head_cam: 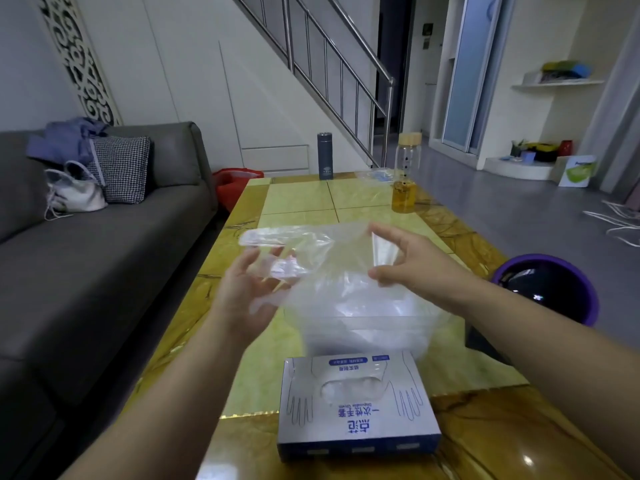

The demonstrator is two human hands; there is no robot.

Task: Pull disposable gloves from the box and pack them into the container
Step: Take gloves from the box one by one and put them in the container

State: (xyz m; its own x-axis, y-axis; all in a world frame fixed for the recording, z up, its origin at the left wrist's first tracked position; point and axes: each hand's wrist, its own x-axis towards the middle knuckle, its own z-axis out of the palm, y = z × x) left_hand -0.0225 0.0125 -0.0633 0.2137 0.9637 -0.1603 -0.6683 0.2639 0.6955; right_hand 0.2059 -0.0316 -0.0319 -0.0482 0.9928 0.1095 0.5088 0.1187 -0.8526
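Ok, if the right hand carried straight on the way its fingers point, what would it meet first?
The clear glove that the right hand itself pinches. Beyond that, probably the left hand, though depth between the two hands is unclear.

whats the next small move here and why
Probably lower the glove into the clear container just below it. The right hand holds its cuff end, the left hand touches its finger end, and it hangs spread above the container, not yet inside.
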